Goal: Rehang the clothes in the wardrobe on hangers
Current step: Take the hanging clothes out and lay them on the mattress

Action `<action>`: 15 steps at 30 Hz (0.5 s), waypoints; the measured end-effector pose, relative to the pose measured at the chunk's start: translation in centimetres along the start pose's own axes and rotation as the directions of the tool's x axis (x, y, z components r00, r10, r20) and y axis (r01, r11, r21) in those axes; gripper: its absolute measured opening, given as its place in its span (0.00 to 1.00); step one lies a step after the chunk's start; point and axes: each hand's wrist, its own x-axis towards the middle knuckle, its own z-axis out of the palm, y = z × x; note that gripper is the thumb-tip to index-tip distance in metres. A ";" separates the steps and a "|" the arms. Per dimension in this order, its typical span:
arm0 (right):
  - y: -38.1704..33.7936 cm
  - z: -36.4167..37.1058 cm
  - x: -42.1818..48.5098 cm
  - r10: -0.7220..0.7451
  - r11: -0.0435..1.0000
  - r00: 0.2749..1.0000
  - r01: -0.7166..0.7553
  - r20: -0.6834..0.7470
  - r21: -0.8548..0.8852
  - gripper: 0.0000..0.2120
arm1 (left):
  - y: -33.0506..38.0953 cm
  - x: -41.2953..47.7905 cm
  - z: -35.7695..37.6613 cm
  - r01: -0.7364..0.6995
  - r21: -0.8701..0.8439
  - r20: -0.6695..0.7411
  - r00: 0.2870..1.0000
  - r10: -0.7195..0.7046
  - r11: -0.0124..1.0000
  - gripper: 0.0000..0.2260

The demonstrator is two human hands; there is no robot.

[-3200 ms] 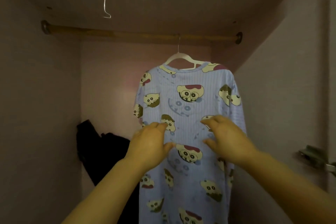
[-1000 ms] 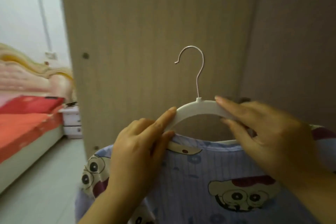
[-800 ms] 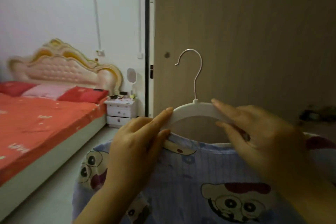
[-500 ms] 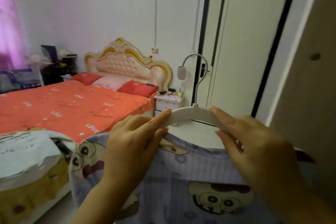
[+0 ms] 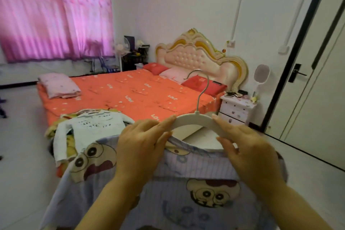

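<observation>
Big orange-red bed with white LOVE print (image 5: 130,95) fills the middle of the room, and behind it bright pink pleated curtains (image 5: 56,15) cover the window. Up front, the pale blue striped nightshirt with cartoon faces (image 5: 186,201) is held in mid-air between camera and bed, draping down out of the bottom of the view. On the near corner of the bed lies a white knitted sweater (image 5: 93,127), spread flat over something yellow, and a folded pink blanket (image 5: 57,85) sits at the bed's left edge. A white bedside cabinet with drawers (image 5: 237,108) stands just beside the bed's right edge. Now the hands: the left hand (image 5: 138,147) is wrapped over the collar, its fingers (image 5: 166,121) stretched along the top with the thumb tucked under. The right hand (image 5: 250,157) pinches the other side, fingers (image 5: 220,121) above, thumb below. Between them arches the white plastic hanger with a thin metal hook (image 5: 194,119), its shoulders inside the nightshirt's neck, hook upright and free.
</observation>
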 end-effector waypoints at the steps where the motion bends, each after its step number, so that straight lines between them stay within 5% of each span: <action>1: 0.7 1.5 0.9 -0.007 1.000 1.000 0.007 0.000 0.015 0.27 | -1.0 0.2 0.9 0.020 0.019 -0.009 1.000 -0.020 1.000 0.14; 15: 12.3 16.5 14.5 -0.148 0.973 0.989 0.146 -0.001 0.180 0.28 | -10.4 8.0 13.7 0.236 0.032 -0.092 0.968 -0.232 0.971 0.15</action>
